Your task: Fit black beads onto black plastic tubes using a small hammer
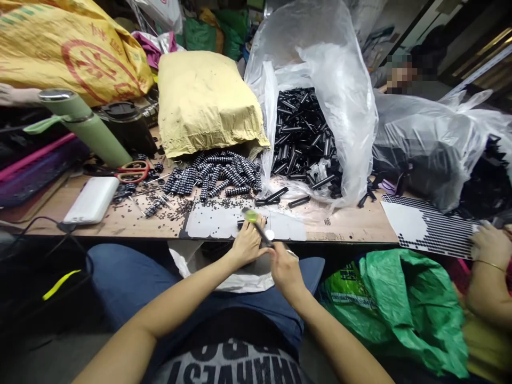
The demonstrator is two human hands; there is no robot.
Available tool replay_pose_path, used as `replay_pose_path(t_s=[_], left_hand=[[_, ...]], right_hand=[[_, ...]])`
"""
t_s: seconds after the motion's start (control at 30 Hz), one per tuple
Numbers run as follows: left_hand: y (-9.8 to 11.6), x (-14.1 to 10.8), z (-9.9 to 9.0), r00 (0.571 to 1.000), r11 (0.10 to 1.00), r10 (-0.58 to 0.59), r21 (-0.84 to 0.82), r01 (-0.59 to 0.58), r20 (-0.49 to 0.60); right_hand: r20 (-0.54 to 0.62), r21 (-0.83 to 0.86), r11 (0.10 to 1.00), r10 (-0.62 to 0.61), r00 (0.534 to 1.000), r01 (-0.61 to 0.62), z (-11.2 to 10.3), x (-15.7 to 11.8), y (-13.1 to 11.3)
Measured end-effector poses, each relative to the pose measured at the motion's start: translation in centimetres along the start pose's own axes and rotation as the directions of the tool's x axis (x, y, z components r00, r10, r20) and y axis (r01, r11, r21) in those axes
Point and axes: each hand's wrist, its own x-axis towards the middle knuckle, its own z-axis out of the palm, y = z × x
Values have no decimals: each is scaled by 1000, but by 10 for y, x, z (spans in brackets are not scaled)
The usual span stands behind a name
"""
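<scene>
My left hand (247,242) is at the table's front edge, its fingers pressed on a short black tube that lies on a pale sheet (216,216). Closed round a dark stick-like tool (261,232) is my right hand (285,266), just right of the left one. The tool slants up to the left and ends in a blurred yellow-green tip over my left fingers. Behind the hands, a few loose black tubes (299,202) rest near an open clear plastic bag (352,133) full of black tubes. Black-and-white ringed rods (228,172) are piled to the left.
A yellow paper sack (208,101) stands behind the rods. Further left are a green bottle (98,136), red-handled scissors (134,172) and a white box (92,200). Small dark bits are scattered on the table (152,229). Another person's hand (490,245) is at the right beside a dotted sheet (428,224).
</scene>
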Motion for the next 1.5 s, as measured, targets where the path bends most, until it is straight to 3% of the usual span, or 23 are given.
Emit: replay_pose_path(t_s=[0.1, 0.2, 0.3, 0.43, 0.53, 0.6, 0.67, 0.73, 0.8, 0.83, 0.9, 1.03, 1.13, 1.2, 1.33, 1.5], left_hand=[[-3, 1, 4, 1000, 1000, 23, -3, -23, -1], [-8, 7, -1, 1000, 998, -18, -68, 17, -19], [-5, 9, -7, 997, 990, -74, -118, 71, -24], [9, -17, -8, 993, 986, 95, -134, -104, -75], [8, -57, -9, 988, 974, 133, -174, -144, -73], [-1, -91, -13, 987, 961, 160, -232, -150, 27], [-13, -128, -16, 966, 955, 186, -265, -133, 183], [-24, -160, -17, 941, 969, 151, -233, -81, 301], [-32, -181, -14, 937, 987, 72, -158, -18, 342], [-33, -186, -12, 940, 992, 32, -127, 12, 341], [-32, -185, -5, 950, 993, -44, -95, 77, 310], [-13, -158, 5, 974, 977, -116, -153, 147, 194], [3, -143, 7, 989, 972, -63, -217, 92, 137], [8, -144, 7, 989, 967, -88, -227, 112, 116], [4, -157, 6, 974, 952, -204, -213, 221, 97], [-3, -162, -2, 963, 941, -246, -212, 264, 109]], right_hand=[[168, -104, 995, 10, 986, 8, 9, 3, -5], [75, -120, 988, 111, 991, -101, -1, 3, 8], [-36, -215, 942, 256, 966, -258, -24, 6, 34], [-57, -383, 866, 326, 944, -322, -36, 27, 73], [-229, -395, 882, 177, 957, -257, -16, 38, 78], [-249, -338, 939, -26, 968, -62, 7, 31, 65], [-43, -207, 948, -257, 965, 243, 33, 10, 43], [289, -40, 882, -440, 850, 470, 58, -18, 22], [468, -13, 859, -447, 762, 512, 81, -41, 8], [511, -40, 862, -417, 752, 505, 92, -49, 5], [510, -124, 878, -344, 788, 463, 109, -57, 3], [408, -268, 891, -240, 881, 366, 125, -57, 14], [427, -341, 868, -199, 882, 360, 121, -56, 26], [427, -376, 847, -202, 881, 376, 116, -54, 31], [433, -452, 797, -196, 880, 400, 112, -48, 29], [437, -457, 777, -227, 870, 432, 113, -39, 25]])
